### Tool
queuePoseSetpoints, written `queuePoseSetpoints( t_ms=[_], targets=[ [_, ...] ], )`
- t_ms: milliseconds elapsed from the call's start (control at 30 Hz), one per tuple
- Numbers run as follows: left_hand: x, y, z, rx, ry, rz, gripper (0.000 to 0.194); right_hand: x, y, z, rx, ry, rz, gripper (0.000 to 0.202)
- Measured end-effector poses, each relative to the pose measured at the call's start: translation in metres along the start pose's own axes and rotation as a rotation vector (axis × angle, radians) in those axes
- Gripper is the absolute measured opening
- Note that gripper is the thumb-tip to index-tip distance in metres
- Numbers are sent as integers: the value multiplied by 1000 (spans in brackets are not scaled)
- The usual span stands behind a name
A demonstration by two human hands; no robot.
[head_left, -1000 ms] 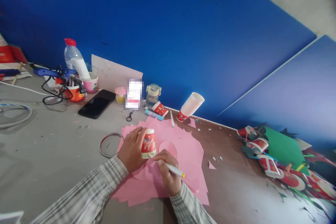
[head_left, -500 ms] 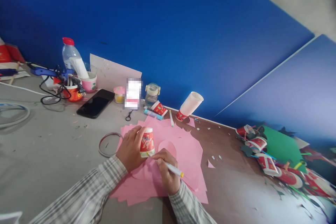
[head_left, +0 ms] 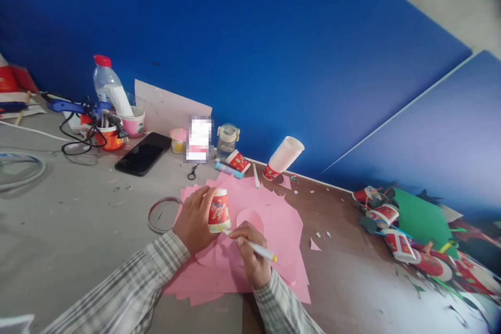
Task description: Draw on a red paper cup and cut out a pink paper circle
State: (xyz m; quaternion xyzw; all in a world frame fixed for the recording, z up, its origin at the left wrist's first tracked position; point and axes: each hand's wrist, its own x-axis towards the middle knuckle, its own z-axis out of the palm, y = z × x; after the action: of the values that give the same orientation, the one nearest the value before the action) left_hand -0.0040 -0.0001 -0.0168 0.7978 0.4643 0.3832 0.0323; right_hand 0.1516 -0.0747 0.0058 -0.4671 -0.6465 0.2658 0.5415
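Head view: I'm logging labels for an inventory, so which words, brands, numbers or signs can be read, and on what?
None can be read for certain.
Red cup in the left hand: printed design; any lettering is too small.
White marker: no legible writing.
Blue tube: markings too small.
Pixelated white patch: blurred out.

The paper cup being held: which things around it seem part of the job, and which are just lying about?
Likely part of the job:
- paper cup, in the left hand
- marker, in the right hand
- pink paper, beneath the hands

Probably just lying about:
- black phone
- red-capped bottle
- lidded jar
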Motion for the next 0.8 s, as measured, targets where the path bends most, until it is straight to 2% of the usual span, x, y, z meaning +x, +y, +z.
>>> queuePoseSetpoints(
  t_ms=[500,700,800],
  targets=[
    [2,3,-3,-22,12,-9,85,0,4,-5,83,-14,68,21],
    [2,3,-2,-50,14,-14,88,-2,12,-8,277,102,172,21],
    [1,2,-1,-58,7,-17,89,-2,13,-7,286,104,194,22]
  ],
)
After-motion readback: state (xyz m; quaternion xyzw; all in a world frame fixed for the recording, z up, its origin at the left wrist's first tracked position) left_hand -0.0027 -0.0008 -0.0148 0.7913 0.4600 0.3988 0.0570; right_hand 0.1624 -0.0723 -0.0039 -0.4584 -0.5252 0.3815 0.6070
